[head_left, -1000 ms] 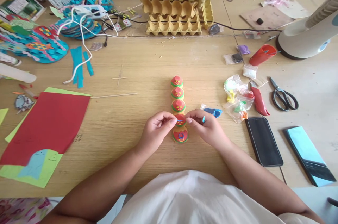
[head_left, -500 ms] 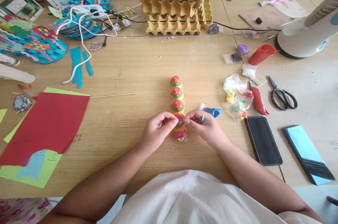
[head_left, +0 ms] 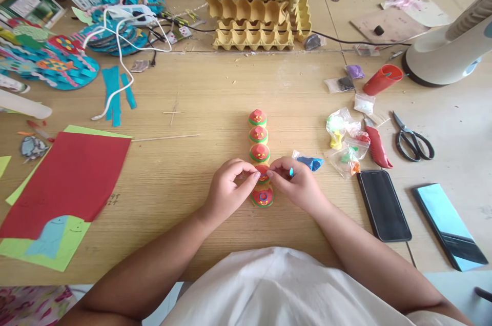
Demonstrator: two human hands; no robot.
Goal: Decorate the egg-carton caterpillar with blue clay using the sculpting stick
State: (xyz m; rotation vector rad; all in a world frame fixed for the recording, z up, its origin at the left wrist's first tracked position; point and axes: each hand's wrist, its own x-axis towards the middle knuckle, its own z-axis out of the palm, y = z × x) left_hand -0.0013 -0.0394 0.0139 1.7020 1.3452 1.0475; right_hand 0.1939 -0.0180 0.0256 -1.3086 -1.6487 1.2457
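Note:
A row of several red-topped egg-carton cups (head_left: 260, 153) with green rims and small yellow faces runs down the middle of the table. Over the second nearest cup, my left hand (head_left: 235, 182) and my right hand (head_left: 292, 180) are pinched close together. Between their fingertips is a thin blue clay strand (head_left: 263, 174), partly hidden by the fingers. A small light-blue pointed piece (head_left: 291, 171) sticks out between my right fingers; the rest of it is hidden. The nearest cup (head_left: 263, 197) bears a blue ring on its red top.
Right of my hands lie a blue clay packet (head_left: 310, 163), more clay bags (head_left: 348, 154), a red-handled cutter (head_left: 378, 146), scissors (head_left: 413, 139) and two phones (head_left: 384, 205). Red paper (head_left: 73, 177) lies left. Egg cartons (head_left: 253, 39) stand at the back.
My hands stay over the same cup, with the fingertips shifted very slightly. The light-blue piece in my right hand has tilted and moved a little left.

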